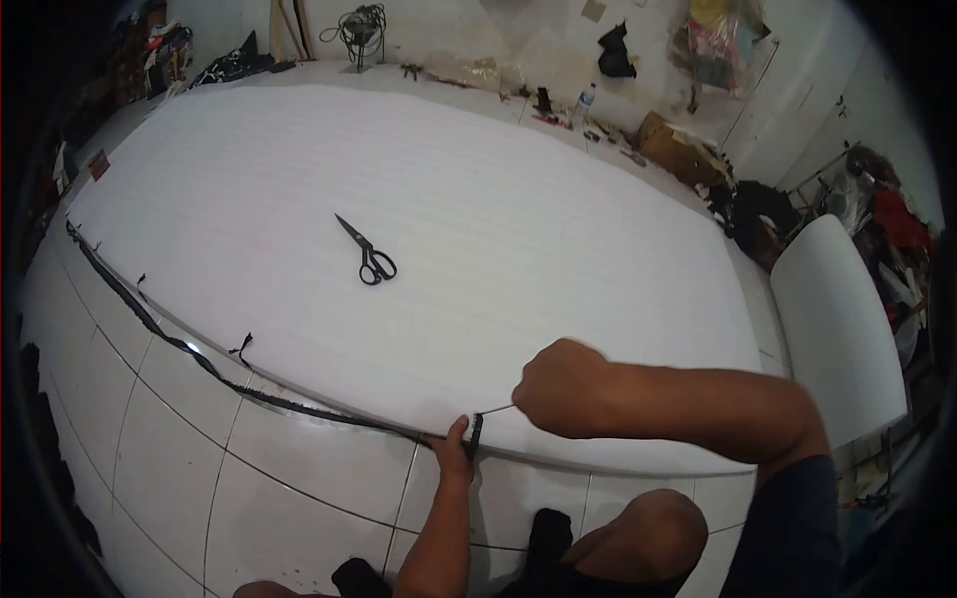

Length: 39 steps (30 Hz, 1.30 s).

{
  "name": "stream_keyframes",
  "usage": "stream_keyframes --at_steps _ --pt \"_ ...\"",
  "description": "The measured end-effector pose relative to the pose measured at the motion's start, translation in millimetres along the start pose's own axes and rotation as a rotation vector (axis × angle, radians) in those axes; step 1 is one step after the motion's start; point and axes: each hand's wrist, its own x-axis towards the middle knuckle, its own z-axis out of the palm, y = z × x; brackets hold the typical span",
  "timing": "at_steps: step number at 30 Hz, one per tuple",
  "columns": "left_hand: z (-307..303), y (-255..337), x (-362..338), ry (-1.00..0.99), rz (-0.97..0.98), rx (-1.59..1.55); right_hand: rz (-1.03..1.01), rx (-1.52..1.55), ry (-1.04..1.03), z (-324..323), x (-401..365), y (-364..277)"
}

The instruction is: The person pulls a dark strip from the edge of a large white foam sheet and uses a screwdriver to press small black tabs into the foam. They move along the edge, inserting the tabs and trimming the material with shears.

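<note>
A large white foam sheet point(478, 249) lies on the tiled floor. Black scissors point(367, 254) rest on it, blades slightly apart. Along the near edge runs a long dark strip point(189, 349), with small black ties at several spots. At the near edge my left hand point(455, 448) pinches the dark strip, thumb up, beside a short black tie point(475, 434). Further right, my right hand point(566, 389) is a closed fist above the sheet. A thin, light, straight thing reaches from the fist to the tie; whether it is a needle or thread I cannot tell.
My bent knee point(663, 528) is at the bottom right. A rolled white sheet point(837, 329) stands at the right. Along the back wall are a plastic bottle point(584, 102), a brown box point(678, 149), a fan point(361, 32) and scattered small items.
</note>
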Motion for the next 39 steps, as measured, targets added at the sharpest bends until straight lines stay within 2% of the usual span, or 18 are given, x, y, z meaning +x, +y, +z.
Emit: stream_keyframes --at_steps 1,2,3,4,7,8,9,11,14,16,19,22,24,26,29,32,33,39 --pt "-6 -6 1 -0.006 0.005 0.011 -0.014 -0.014 0.010 -7 -11 3" --pt "-11 -14 7 -0.007 0.014 0.019 0.048 -0.050 -0.101 -25 -24 7" --pt "-18 -18 9 -0.002 0.019 0.032 0.077 -0.020 -0.061 -39 -45 15" --pt "-14 -11 6 -0.002 0.003 0.066 0.057 0.018 0.295 -26 -70 30" --pt "-25 -8 8 -0.048 0.018 0.336 0.307 0.220 0.393 -22 -89 44" --pt "-25 -5 7 -0.020 -0.026 0.447 0.383 0.218 0.462 3 -84 51" --pt "-20 2 3 -0.015 -0.024 0.509 0.323 0.408 0.668 53 -67 69" --pt "-31 -4 13 0.004 -0.067 0.586 0.544 0.862 0.586 128 -29 70" --pt "-49 -12 23 -0.081 -0.033 0.652 0.702 1.011 0.764 259 43 66" --pt "-55 -3 23 -0.128 -0.059 0.704 0.797 0.939 0.888 296 75 59" --pt "-57 11 18 -0.196 -0.151 0.758 0.750 0.400 1.153 309 91 54" --pt "-66 15 27 -0.293 -0.222 0.847 0.590 0.394 1.351 293 73 9" --pt "-51 34 21 -0.339 -0.257 0.930 0.130 1.231 1.037 304 69 -53" --pt "-44 45 21 -0.325 -0.302 1.016 0.045 1.561 0.554 293 75 -97" --pt "-33 62 22 -0.360 -0.476 1.089 0.231 2.146 0.429 355 156 -144" --pt "-21 69 18 -0.333 -0.541 1.164 0.383 2.677 0.305 316 163 -127" --pt "-13 71 13 -0.306 -0.553 1.189 0.305 2.740 0.299 320 174 -129" --pt "-1 64 -5 -0.227 -0.428 1.408 0.469 2.760 0.380 319 194 -140"
